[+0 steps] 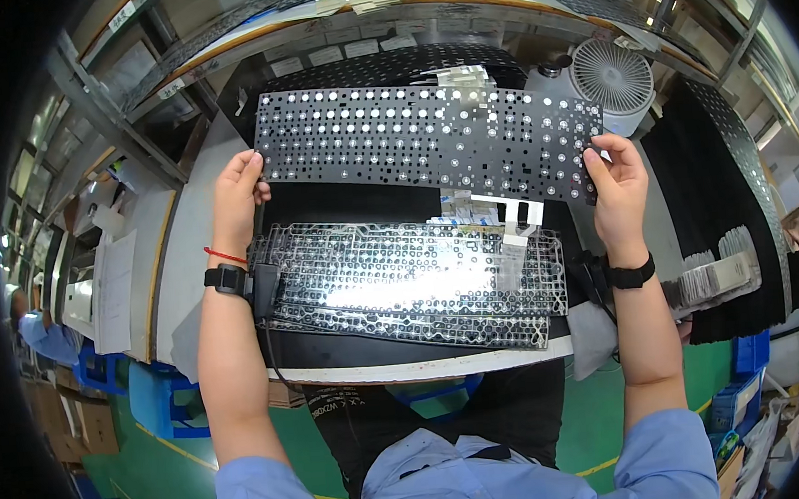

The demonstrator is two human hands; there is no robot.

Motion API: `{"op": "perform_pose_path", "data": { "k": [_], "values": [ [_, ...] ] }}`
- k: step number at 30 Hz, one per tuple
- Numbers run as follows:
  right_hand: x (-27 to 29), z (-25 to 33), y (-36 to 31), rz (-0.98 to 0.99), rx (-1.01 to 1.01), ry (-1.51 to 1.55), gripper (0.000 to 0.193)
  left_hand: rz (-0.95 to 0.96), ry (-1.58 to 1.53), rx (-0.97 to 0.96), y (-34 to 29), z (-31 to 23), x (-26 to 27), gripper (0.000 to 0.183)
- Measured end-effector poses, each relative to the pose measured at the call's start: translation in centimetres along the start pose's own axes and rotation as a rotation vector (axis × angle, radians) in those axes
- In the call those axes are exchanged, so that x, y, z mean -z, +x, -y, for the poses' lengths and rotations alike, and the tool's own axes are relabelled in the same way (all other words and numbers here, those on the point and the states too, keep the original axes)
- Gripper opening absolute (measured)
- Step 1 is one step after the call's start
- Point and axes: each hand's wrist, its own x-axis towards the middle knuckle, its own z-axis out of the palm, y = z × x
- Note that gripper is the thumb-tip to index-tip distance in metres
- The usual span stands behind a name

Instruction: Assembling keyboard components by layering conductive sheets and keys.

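Stretched between my hands is a long black keyboard sheet (356, 138) with rows of pale round spots and small cut-outs. It is held up, tilted, above the worktable. My left hand (242, 188) pinches its left end, thumb on top. At the other end my right hand (616, 172) grips the right edge, also thumb on top. A pale flat tail (521, 216) shows at the sheet's lower edge. Below lie several clear keyboard membranes (382, 260) with dark ring patterns, stacked unevenly and shining under the light.
Behind the held sheet are more black perforated sheets (334, 75). A round white fan (610, 76) stands back right. On the right sit a tall black sheet stack (717, 139) and bundled pale strips (721, 271). A co-worker's sleeve (46, 337) shows far left, near a blue stool (157, 397).
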Motion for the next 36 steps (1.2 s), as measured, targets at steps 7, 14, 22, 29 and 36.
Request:
{"op": "perform_pose_path", "data": {
  "k": [7, 14, 22, 29, 36],
  "values": [
    [-0.7, 1.4, -0.1, 0.001, -0.051, 0.014, 0.023, 0.019, -0.492, 0.072, 0.7, 1.7, 2.3, 0.018],
    [0.4, 0.5, 0.1, 0.025, -0.072, -0.024, 0.026, -0.188, -0.545, 0.024, 0.4, 0.1, 0.0, 0.035],
    [-1.0, -0.2, -0.3, 0.21, -0.318, -0.158, 0.048, -0.047, -0.318, 0.205, 0.5, 1.4, 0.6, 0.048],
    [-1.1, -0.6, -0.6, 0.572, -0.251, -0.222, 0.064, 0.012, -0.288, 0.217, -0.1, 0.9, -0.2, 0.056],
    [-0.3, -0.5, -0.8, 0.316, -0.172, -0.192, 0.051, 0.036, -0.346, 0.232, -0.4, 0.0, -0.7, 0.062]
  ]
}}
